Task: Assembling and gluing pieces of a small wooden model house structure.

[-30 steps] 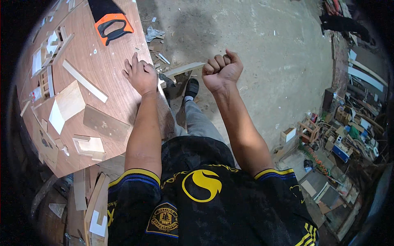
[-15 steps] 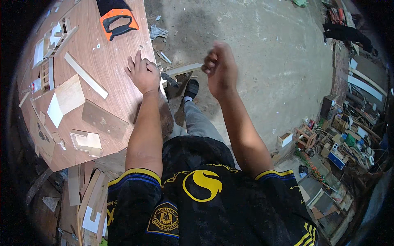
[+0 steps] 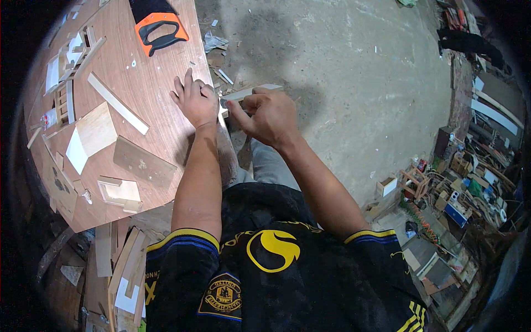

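My left hand (image 3: 198, 104) rests at the right edge of the wooden table (image 3: 166, 72). Its outer fingers stretch over the top, while the forefinger bends down toward the thumb side; what it pinches there is hidden. Just past that edge, my right hand (image 3: 271, 117) has its fingers curled and its thumb pointing at the left hand. Whatever it grips cannot be made out. A pale wood strip (image 3: 243, 94) shows behind the right hand; whether either hand touches it is unclear. Farther up the table lies a handsaw (image 3: 160, 33) with an orange and black handle.
On the table's left side are a narrow wood strip (image 3: 117, 103), a folded pale panel (image 3: 97, 130), a brown board (image 3: 145, 160) and a small wooden frame (image 3: 119, 191). Scraps and a crumpled plastic bag (image 3: 214, 42) lie on the floor. Clutter lines the right wall, including a blue box (image 3: 454, 214).
My right hand, raised and blurred before, has come left and down to the table edge, beside the left hand. The left hand has stayed almost in place.
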The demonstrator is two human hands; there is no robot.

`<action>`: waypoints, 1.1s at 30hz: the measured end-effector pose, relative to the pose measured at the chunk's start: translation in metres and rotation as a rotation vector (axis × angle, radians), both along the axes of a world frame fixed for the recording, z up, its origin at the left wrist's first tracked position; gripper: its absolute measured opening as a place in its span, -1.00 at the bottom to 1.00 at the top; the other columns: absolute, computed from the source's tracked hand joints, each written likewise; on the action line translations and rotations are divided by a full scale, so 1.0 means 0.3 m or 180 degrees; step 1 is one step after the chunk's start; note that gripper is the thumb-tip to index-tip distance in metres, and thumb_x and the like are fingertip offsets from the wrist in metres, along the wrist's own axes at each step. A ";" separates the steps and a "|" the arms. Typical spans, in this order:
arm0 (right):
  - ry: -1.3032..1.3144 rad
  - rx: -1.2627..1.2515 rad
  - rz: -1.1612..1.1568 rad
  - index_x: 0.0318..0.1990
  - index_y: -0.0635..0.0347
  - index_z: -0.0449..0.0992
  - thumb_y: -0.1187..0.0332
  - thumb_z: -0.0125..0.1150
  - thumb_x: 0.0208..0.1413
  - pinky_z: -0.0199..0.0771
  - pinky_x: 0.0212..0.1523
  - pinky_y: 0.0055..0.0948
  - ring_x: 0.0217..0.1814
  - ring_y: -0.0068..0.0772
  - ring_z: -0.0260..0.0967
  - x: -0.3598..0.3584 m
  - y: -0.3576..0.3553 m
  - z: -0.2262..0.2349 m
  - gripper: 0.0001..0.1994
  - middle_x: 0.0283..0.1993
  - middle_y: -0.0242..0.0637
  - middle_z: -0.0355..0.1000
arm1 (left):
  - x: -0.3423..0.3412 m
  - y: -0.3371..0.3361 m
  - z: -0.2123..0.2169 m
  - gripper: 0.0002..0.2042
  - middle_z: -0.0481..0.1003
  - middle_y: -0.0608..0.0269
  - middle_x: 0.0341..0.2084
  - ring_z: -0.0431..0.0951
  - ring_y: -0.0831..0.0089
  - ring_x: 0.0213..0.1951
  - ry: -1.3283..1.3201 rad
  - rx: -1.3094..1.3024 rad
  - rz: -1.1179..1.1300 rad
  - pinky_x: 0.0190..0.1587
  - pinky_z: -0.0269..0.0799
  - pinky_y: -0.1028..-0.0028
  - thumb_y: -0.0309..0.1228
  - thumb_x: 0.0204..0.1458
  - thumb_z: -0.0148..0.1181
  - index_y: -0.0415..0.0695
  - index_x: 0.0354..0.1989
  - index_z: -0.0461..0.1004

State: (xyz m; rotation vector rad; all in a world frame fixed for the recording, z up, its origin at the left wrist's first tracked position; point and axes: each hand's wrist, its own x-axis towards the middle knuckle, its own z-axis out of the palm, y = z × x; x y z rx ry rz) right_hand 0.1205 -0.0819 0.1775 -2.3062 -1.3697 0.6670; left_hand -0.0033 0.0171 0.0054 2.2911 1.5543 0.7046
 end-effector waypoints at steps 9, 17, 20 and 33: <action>0.0546 -0.0167 -0.0667 -0.67 0.24 0.55 0.18 0.13 -0.04 0.47 -0.48 -0.08 -0.63 0.10 0.41 0.004 0.008 -0.061 -0.66 -0.68 0.01 0.39 | 0.002 0.001 0.003 -0.90 0.38 0.29 0.17 0.18 -0.06 0.28 0.0129 -0.0021 0.0006 0.29 -0.12 -0.21 -0.43 -0.10 0.01 -0.12 -0.53 0.45; 0.0742 -0.0105 -0.1153 -0.57 0.22 0.56 0.16 0.18 -0.04 0.42 -0.46 -0.11 -0.55 0.09 0.42 0.027 0.027 -0.065 -0.70 -0.60 0.02 0.42 | 0.001 0.002 0.003 -0.93 0.38 0.29 0.18 0.18 -0.09 0.27 0.0005 0.0042 -0.0009 0.27 -0.11 -0.23 -0.43 -0.10 0.01 -0.10 -0.53 0.42; 0.0388 0.0083 -0.0881 -0.26 0.16 0.56 0.08 0.23 -0.02 0.43 -0.28 -0.12 -0.29 0.06 0.47 0.022 0.030 -0.072 -0.66 -0.32 0.08 0.47 | 0.001 0.001 0.010 -0.93 0.38 0.29 0.17 0.18 -0.09 0.27 -0.0019 0.0024 0.0006 0.28 -0.12 -0.22 -0.44 -0.10 0.02 -0.10 -0.53 0.42; 0.1034 -0.1018 0.0226 0.10 0.06 0.44 0.17 0.13 0.09 0.44 -0.04 -0.05 -0.10 0.10 0.48 -0.054 0.032 -0.117 -0.58 -0.17 0.06 0.52 | -0.007 0.005 0.017 -0.91 0.35 0.29 0.20 0.16 -0.06 0.29 0.0025 -0.0123 0.0004 0.31 -0.17 -0.17 -0.43 -0.08 0.03 -0.12 -0.53 0.44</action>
